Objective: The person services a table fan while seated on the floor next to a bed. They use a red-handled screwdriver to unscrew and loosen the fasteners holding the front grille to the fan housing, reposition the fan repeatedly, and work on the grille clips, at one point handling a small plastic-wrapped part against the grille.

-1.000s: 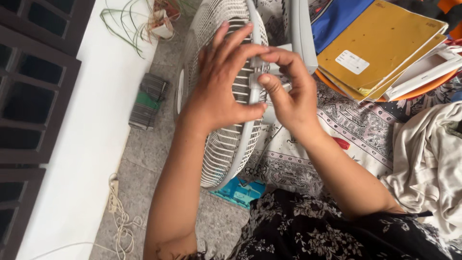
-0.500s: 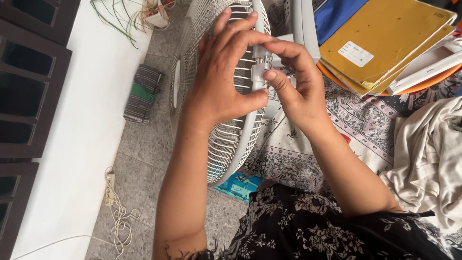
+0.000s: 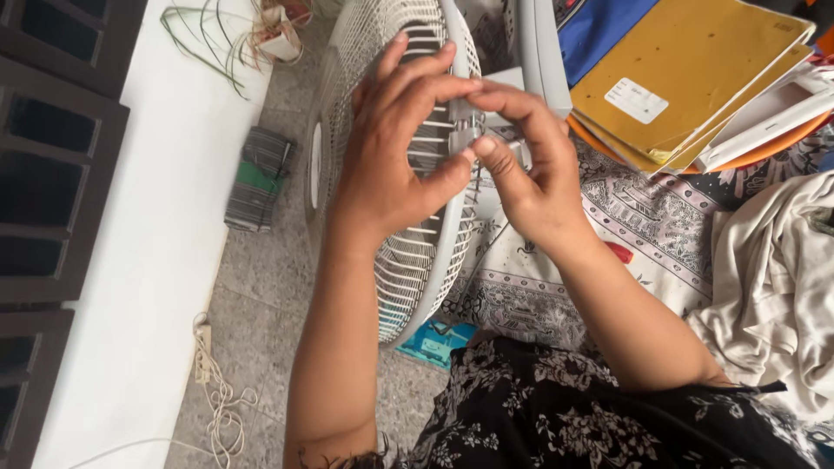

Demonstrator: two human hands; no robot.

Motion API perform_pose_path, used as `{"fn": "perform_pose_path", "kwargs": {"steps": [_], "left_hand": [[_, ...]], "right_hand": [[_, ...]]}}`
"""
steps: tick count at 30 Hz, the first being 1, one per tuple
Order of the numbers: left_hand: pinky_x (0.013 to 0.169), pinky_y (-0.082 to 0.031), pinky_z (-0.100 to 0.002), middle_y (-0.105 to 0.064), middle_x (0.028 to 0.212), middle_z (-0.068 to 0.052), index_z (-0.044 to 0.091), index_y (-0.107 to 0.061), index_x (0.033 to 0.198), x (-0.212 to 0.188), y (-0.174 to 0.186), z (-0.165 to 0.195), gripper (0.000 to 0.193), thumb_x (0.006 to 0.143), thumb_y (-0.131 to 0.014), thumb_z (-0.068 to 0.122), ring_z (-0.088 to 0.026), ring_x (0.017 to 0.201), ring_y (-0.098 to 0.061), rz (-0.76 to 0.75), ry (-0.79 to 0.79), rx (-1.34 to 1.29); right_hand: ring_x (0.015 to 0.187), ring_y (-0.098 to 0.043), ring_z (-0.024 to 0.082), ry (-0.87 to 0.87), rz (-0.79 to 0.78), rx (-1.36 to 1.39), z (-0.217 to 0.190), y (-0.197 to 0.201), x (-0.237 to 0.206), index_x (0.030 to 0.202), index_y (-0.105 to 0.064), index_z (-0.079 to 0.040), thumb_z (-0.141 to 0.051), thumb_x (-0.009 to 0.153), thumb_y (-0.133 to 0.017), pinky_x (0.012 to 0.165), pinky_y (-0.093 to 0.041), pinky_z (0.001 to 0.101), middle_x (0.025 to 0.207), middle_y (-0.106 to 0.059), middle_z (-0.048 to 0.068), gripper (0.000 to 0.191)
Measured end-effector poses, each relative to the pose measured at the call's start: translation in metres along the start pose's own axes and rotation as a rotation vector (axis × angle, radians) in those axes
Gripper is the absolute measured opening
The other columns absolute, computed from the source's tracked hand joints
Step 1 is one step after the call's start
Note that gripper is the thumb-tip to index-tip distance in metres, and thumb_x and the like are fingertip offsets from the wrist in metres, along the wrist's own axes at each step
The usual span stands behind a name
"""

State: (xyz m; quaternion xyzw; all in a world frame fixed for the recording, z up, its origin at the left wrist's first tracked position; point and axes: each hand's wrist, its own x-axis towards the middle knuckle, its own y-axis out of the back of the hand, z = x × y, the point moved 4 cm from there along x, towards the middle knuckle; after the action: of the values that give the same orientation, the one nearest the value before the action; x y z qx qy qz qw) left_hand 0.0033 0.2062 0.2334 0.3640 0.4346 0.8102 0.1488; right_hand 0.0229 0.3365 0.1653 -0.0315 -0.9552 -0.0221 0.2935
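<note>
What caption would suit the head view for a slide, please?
Left hand and right hand meet at the rim of a white fan guard.

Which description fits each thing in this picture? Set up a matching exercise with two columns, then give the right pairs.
Things:
1. fan guard
2. yellow folder
3. striped cloth bundle
4. cord

Descriptions:
A. lies coiled on the floor by the white ledge
B. held at its rim by the left hand and right hand
C. lies on the stack at upper right
D. lies folded on the floor left of the fan

Pairs: 1-B, 2-C, 3-D, 4-A
</note>
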Motion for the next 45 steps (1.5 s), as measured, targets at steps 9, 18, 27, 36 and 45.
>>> {"fn": "perform_pose_path", "kwargs": {"steps": [9,18,27,36,45], "left_hand": [[0.110,-0.022,-0.045,-0.051,0.127,-0.008,0.013,-0.053,0.112,0.000,0.003,0.001,0.036,0.078,-0.061,0.024,-0.034,0.132,-0.031,0.015,0.017,-0.066],[0.110,-0.023,-0.044,-0.053,0.125,-0.005,0.014,-0.053,0.102,0.005,-0.001,-0.008,0.029,0.077,-0.060,0.027,-0.034,0.133,-0.033,0.018,0.066,-0.071],[0.110,-0.021,-0.048,-0.049,0.129,-0.003,0.012,-0.052,0.098,0.017,-0.001,-0.008,0.028,0.074,-0.058,0.025,-0.034,0.131,-0.029,-0.033,0.053,-0.018],[0.111,-0.022,-0.047,-0.056,0.121,0.000,0.012,-0.052,0.098,0.022,0.000,-0.008,0.029,0.071,-0.057,0.021,-0.034,0.129,-0.037,-0.028,0.103,-0.063],[0.109,-0.022,-0.046,-0.058,0.119,-0.001,0.012,-0.052,0.095,0.031,-0.003,-0.015,0.028,0.069,-0.058,0.021,-0.034,0.128,-0.039,-0.028,0.130,-0.081]], "right_hand": [[0.122,-0.045,0.019,-0.069,-0.049,0.266,0.007,0.002,0.002,0.114,-0.043,-0.003,-0.006,0.088,-0.058,0.107,-0.034,0.0320,0.126,-0.048,0.012,0.030],[0.113,-0.050,0.020,-0.058,-0.027,-0.088,0.010,0.004,0.010,0.105,-0.050,-0.008,-0.023,0.083,-0.060,0.099,-0.031,0.0338,0.122,-0.054,0.010,0.028],[0.116,-0.049,0.023,0.173,-0.084,-0.139,0.020,0.008,0.024,0.101,-0.049,-0.009,-0.033,0.085,-0.055,0.098,-0.027,0.0342,0.121,-0.053,0.010,0.030],[0.123,-0.042,0.022,0.150,-0.277,0.337,0.089,0.002,0.136,0.127,-0.039,-0.003,-0.049,0.097,-0.030,0.109,-0.030,0.0341,0.130,-0.044,0.012,0.056],[0.119,-0.043,0.025,-0.107,-0.556,0.227,0.129,-0.057,0.187,0.122,-0.049,-0.008,-0.069,0.078,-0.007,0.102,-0.025,0.0355,0.120,-0.054,0.014,0.086]]}}
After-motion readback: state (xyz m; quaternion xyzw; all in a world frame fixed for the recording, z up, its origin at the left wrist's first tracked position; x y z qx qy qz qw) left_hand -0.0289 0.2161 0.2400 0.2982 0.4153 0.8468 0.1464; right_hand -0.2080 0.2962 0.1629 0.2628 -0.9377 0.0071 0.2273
